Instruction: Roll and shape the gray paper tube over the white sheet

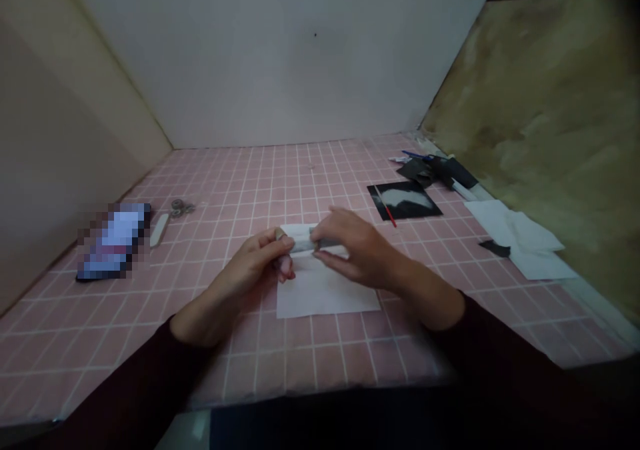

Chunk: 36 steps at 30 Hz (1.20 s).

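Observation:
Between my two hands is a narrow pale grey piece (301,245), perhaps rolled or wrapped; its exact kind is not clear. My left hand (253,257) pinches the left end with thumb and fingers. Closed on the right part is my right hand (355,245), its fingers bent over the top and its thumb side below. Beneath both hands, a white sheet of paper (325,295) lies flat on the pink checked tablecloth (260,183). The fingers hide much of the grey piece.
At left lie a phone (114,240), a white flat stick (159,230) and small grey round pieces (183,207). To the right are a black sheet (433,209) with a red thin stick (386,209), dark scraps (417,171) and white papers (543,260). Walls enclose the table.

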Motion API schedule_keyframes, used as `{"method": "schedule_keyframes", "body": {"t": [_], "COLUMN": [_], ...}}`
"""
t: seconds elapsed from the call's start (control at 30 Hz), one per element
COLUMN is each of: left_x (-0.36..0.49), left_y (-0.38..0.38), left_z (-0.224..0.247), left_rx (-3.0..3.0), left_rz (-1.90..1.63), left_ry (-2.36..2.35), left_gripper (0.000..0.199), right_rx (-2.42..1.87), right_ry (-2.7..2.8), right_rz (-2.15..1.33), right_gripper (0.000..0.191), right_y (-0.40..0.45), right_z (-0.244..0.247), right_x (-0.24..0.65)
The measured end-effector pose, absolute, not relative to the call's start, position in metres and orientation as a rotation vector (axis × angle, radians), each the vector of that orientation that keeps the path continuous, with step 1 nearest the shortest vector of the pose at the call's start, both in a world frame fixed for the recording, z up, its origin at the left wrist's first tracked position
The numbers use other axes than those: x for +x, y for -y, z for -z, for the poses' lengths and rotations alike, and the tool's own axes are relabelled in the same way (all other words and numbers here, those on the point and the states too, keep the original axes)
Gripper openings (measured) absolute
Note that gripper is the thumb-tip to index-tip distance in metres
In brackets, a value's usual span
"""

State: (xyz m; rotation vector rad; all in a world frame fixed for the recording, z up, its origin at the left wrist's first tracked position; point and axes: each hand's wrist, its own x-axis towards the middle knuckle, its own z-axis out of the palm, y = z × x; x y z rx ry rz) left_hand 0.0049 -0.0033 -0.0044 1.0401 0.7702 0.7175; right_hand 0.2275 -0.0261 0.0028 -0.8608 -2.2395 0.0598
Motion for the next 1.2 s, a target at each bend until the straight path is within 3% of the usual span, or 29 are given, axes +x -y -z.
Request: {"method": "schedule_keyframes", "body": {"t": [0.13, 0.37, 0.7, 1.03, 1.2], "left_x": [0.003, 0.002, -0.008, -0.010, -0.012], "left_y": [0.002, 0.005, 0.006, 0.002, 0.001], "left_z": [0.004, 0.006, 0.010, 0.011, 0.009], "left_rx": [1.035, 1.489, 1.977, 2.196, 2.143], "left_rz": [-0.701, -0.805, -1.029, -1.153, -1.246], "left_ry": [-0.770, -0.642, -0.612, -0.647, -0.694], "left_gripper": [0.023, 0.014, 0.008, 0.015, 0.016], "right_rx": [-0.869, -0.962, -0.911, -0.975, -1.036], "right_ry": [2.243, 2.009, 1.608, 1.622, 1.621], "right_rz": [-0.111, -0.809, -1.484, -1.365, -1.111], "right_gripper": [0.007, 0.015, 0.020, 0.020, 0.019], "right_y": [0.026, 0.029, 0.020, 0.019, 0.021], "right_z": [-0.001, -0.009, -0.009, -0.011, -0.015], "right_x": [0.227, 0.233, 0.244, 0.248, 0.253]}}
